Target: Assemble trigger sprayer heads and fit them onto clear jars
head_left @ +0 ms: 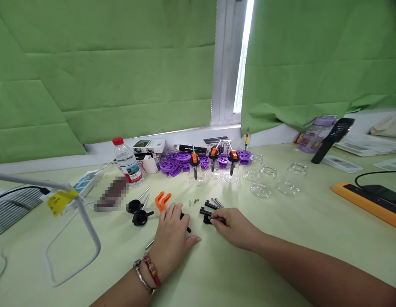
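Note:
My left hand (172, 232) rests on the table, its fingers curled over a black rod-like part (187, 227) with a bit of orange beside it; the thumb stands apart. Most of that part is hidden. Between the thumb and fingers of my right hand (234, 226) is a slim black piece (221, 219). Close to those fingertips lie a black tube (211, 204) and a metal spring (218, 203). Two orange levers (162, 201) lie beyond my left hand. Tiny clear beads (190, 203) and brown beads (196, 200) sit between the hands.
Two black caps with metal rods (141, 217) lie to the left. Glass jars with black-and-orange tops (213, 164) stand at the back, before purple plastic parts (183, 160). Further right are open glass jars (263, 181) and an orange-edged device (371, 204). A water bottle (127, 164) stands back left.

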Motion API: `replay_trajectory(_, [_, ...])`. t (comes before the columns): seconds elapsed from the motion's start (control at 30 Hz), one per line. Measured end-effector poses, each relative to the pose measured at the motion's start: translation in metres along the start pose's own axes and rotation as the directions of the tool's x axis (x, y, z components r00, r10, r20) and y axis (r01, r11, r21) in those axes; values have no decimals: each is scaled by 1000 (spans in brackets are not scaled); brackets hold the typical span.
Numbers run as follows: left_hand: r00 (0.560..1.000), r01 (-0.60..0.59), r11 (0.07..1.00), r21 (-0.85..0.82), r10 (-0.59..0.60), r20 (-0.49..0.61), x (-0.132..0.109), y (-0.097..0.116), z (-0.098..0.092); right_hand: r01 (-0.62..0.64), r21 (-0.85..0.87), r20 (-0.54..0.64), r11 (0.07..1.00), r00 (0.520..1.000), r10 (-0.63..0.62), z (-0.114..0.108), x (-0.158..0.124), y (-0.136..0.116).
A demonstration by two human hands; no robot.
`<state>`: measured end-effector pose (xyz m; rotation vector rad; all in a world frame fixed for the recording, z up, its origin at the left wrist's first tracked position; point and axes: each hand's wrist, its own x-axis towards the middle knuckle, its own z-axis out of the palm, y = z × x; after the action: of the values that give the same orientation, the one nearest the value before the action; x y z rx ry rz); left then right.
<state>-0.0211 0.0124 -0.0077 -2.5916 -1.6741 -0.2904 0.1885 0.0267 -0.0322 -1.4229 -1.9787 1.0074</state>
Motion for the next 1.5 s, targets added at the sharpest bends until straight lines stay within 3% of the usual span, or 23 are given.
replay_trajectory(0.17, [993,-109,993,-32,108,-51,3,11,0,21,37,-1,999,1000,-21,-5,-2,0])
replay_trajectory(0.37, [989,-150,987,-49,149,-20,10,17,9,1,41,16,999,1000,-1,-6,-3,1])
replay_trajectory(0.53, [991,-132,991,-16,132,-10,12,11,15,-80,-165,11,983,997,83,-11,-6,-3])
replay_trajectory(0.77, [988,-153,988,-31,153,3,11,9,9,-20,-520,51,854,997,54,0,1,-13])
replay_trajectory(0.87, [988,-157,987,-25,157,0,11,9,7,-1,-597,51,802,998,38,6,5,-13])
replay_trajectory(1.1, [984,-179,977,-120,174,-47,10,9,10,239,-480,34,844,966,-255,12,-1,-15])
replay_trajectory(1.37, [982,-184,937,-295,161,-101,10,8,15,216,-297,-37,930,971,-238,9,5,-17])
replay_trajectory(1.5, [993,-107,927,-360,84,-78,12,9,14,237,-267,17,934,970,-241,6,13,-26])
